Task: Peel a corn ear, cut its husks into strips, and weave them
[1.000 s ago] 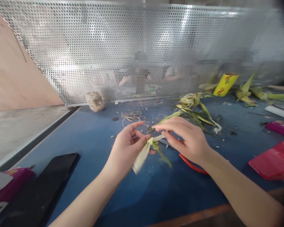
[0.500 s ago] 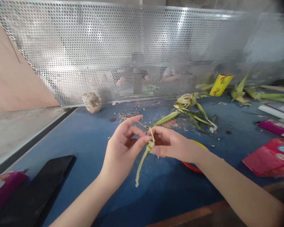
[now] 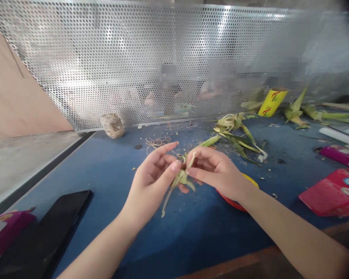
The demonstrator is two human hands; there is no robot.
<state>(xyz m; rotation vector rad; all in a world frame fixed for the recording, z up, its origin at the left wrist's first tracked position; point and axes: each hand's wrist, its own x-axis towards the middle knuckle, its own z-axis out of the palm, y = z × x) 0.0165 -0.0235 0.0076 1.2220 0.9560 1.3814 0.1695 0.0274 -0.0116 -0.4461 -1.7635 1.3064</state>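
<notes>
Between my two hands is a small knotted piece of pale green leaf strip [image 3: 181,177], its thin tail hanging toward me. My left hand [image 3: 154,174] pinches its left side with thumb and fingers. From the other side, my right hand [image 3: 213,168] grips it between thumb and fingertips, one short end sticking up there. Fingers partly hide the knot. Beyond my hands, a bundle of green leaves and stalks [image 3: 231,123] lies on the blue tabletop [image 3: 163,248]. A tangle of thin string [image 3: 157,142] lies just past my left fingers.
A black phone [image 3: 55,228] and a purple object [image 3: 13,228] lie at left. A yellow-and-red ring [image 3: 232,200] is partly under my right wrist. A red packet [image 3: 328,193], yellow roll [image 3: 272,102], beige lump [image 3: 113,125] and perforated metal screen [image 3: 133,58] stand around; people sit behind it.
The leaf piece has turned in my fingers, showing a broader flap below the knot, and its tail has swung up slightly. My right hand has shifted slightly.
</notes>
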